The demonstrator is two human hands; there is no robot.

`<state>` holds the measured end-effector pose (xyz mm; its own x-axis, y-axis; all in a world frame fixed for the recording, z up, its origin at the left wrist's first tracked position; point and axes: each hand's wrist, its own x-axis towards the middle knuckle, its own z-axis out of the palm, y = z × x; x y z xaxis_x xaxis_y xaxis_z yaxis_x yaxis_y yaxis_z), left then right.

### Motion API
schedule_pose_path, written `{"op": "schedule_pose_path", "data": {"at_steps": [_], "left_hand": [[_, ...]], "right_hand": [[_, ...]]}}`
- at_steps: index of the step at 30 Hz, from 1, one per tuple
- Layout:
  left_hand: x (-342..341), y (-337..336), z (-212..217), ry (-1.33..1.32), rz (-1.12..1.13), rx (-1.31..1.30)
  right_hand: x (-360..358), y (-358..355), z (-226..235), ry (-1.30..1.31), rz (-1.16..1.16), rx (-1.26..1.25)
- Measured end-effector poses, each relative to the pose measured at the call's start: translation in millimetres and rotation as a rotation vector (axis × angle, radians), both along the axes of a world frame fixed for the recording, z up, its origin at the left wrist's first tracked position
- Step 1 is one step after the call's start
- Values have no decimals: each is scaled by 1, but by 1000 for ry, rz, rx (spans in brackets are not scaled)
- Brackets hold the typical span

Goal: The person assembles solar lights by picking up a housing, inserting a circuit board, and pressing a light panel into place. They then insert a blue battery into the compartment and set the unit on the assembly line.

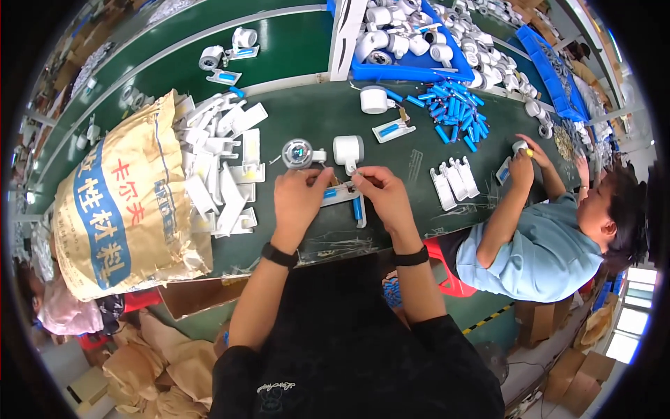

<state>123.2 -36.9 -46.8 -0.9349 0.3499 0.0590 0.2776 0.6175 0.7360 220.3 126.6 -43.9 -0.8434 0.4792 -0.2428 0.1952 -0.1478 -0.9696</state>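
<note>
Both of my hands are over the green bench, fingertips pinched close together. Between them lies a white handle shell (340,197) with a blue cylindrical battery (329,193) in it. My left hand (299,199) is closed at the shell's left end, and my right hand (384,197) is closed at its right end, near the neck of a white round head (348,149). What each pinches is too small to make out. Just beyond my left fingers sits another round head (298,153), its inside showing. A second shell (360,211) with a blue battery is beside my right hand.
A large paper sack (125,202) stands left, beside piled white shells (227,192). Loose blue batteries (457,112) lie at the back right, before a blue tray (412,72) of round heads. White shells (453,183) line up rightward. A co-worker (544,237) sits at right.
</note>
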Motion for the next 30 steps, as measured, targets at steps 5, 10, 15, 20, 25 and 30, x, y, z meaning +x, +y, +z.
{"op": "schedule_pose_path", "data": {"at_steps": [5,10,15,20,25,30], "left_hand": [[8,15,1,70,27,-175],[-4,-5,12,-578,13,337],[-7,-10,10,-763,-27,527],[-6,-12,0,-800,-34,572],[0,-1,10,-785,23,574],[0,-4,-11,-697,21,434]], "right_hand": [[4,-4,0,13,74,25],[7,5,6,-6,161,-411],[4,-7,10,37,143,-408],[4,-11,1,42,127,-429],[4,-17,8,24,100,-334],[1,-24,13,40,-4,-567]]}}
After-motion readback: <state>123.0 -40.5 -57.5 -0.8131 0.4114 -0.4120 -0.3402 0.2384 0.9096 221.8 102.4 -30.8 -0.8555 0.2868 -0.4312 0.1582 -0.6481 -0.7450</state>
